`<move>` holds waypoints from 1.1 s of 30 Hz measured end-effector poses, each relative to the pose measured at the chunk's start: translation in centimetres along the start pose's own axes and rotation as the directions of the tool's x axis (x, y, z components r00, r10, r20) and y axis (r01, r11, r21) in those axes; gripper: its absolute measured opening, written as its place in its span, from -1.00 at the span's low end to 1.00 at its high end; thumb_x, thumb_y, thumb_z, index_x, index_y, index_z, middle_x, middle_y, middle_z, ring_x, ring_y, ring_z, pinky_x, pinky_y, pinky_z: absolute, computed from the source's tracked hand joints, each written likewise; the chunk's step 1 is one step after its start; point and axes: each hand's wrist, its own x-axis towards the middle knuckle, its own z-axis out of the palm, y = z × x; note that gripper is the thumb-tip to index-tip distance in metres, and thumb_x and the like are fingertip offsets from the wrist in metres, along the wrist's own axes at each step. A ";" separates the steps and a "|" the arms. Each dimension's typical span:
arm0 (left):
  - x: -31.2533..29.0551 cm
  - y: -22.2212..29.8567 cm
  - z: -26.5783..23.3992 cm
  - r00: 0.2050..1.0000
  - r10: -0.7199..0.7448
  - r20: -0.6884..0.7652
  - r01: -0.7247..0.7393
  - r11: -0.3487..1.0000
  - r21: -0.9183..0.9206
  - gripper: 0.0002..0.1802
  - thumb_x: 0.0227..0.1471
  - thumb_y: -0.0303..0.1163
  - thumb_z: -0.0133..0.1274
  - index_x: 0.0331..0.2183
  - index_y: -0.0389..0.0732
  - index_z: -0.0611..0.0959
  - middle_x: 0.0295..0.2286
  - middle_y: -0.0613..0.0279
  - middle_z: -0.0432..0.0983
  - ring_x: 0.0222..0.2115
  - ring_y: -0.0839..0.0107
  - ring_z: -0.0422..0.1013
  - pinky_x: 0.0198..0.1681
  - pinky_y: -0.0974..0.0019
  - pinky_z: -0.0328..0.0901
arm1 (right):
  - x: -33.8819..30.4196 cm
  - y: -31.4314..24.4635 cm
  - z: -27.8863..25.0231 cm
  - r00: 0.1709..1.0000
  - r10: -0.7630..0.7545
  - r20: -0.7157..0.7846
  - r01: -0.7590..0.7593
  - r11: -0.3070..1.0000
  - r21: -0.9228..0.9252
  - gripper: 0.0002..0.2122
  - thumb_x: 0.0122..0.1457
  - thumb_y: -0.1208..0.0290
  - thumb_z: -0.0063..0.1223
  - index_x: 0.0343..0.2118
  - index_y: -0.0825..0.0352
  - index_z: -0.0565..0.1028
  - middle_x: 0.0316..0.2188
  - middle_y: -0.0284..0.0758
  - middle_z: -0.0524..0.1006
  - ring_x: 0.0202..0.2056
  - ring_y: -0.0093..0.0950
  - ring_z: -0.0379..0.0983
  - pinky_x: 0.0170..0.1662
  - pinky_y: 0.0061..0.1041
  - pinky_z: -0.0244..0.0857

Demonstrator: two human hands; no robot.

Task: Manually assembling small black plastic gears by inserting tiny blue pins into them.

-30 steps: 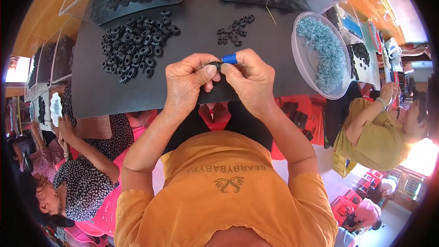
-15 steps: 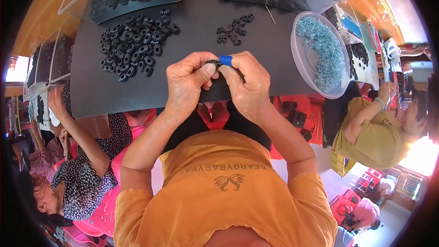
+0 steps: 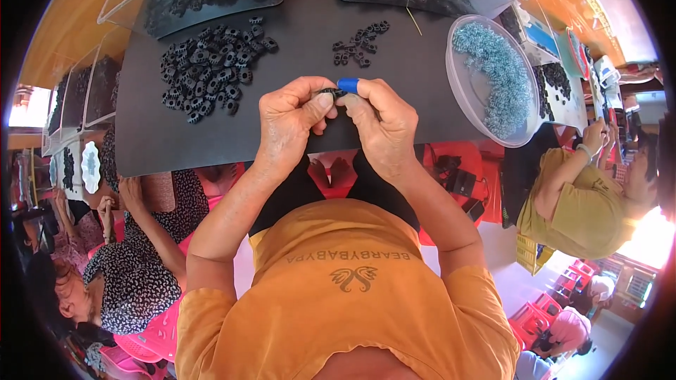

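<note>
Head view: left hand (image 3: pixel 290 121) and right hand (image 3: pixel 380 125) (blue fingertip cover) pinch one small black part (image 3: pixel 329 91), raised clear of the black mat (image 3: pixel 296 119) for handling.

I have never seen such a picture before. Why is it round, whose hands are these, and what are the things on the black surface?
The camera sits on a person's head and looks down, and its wide lens bends the picture round. The left hand and right hand belong to that person; together they pinch a small black part. A blue cap covers one right fingertip. On the black mat lie a large pile of black ring parts and a smaller cluster. A clear round tub on the right holds pale blue-grey pieces. Other people sit on both sides.
</note>
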 end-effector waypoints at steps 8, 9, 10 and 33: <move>0.4 0.6 -0.3 0.997 -0.067 0.049 0.070 0.995 -0.067 -0.85 0.05 -0.52 0.06 -0.28 -0.36 0.59 -0.56 0.27 0.51 -0.63 0.64 0.31 -0.56 0.60 0.23 | -0.1 0.5 0.0 1.000 0.015 -0.014 -0.015 1.000 0.024 -0.80 -0.01 0.73 0.05 -0.28 0.43 0.48 -0.52 -0.23 0.48 -0.47 -0.36 0.42 -0.40 -0.48 0.29; 0.5 0.7 -0.3 0.995 -0.080 0.068 0.083 0.996 -0.043 -0.85 0.06 -0.50 0.06 -0.29 -0.36 0.59 -0.56 0.28 0.51 -0.63 0.64 0.31 -0.56 0.60 0.23 | -0.1 0.5 -0.1 1.000 0.017 -0.015 -0.016 1.000 0.026 -0.80 -0.01 0.73 0.05 -0.28 0.43 0.48 -0.52 -0.23 0.48 -0.47 -0.36 0.42 -0.40 -0.48 0.29; 0.6 0.9 -0.4 0.992 -0.093 0.086 0.095 0.995 -0.018 -0.84 0.06 -0.48 0.06 -0.29 -0.35 0.59 -0.56 0.29 0.50 -0.63 0.65 0.31 -0.56 0.60 0.22 | -0.2 0.6 -0.1 1.000 0.028 -0.011 -0.028 1.000 0.013 -0.78 -0.01 0.73 0.05 -0.26 0.43 0.48 -0.50 -0.22 0.49 -0.46 -0.37 0.43 -0.38 -0.49 0.30; 3.8 4.0 0.0 0.756 0.128 0.642 -0.651 0.051 0.757 -0.94 -0.23 -0.50 0.06 -0.57 -0.24 0.50 -0.59 0.12 0.42 -0.47 0.13 0.42 -0.42 0.16 0.30 | -1.1 1.6 -0.2 0.986 0.156 -0.063 -0.144 0.977 0.160 -0.82 0.10 0.70 -0.02 -0.21 0.46 0.43 -0.49 -0.30 0.51 -0.49 -0.65 0.38 -0.40 -0.67 0.28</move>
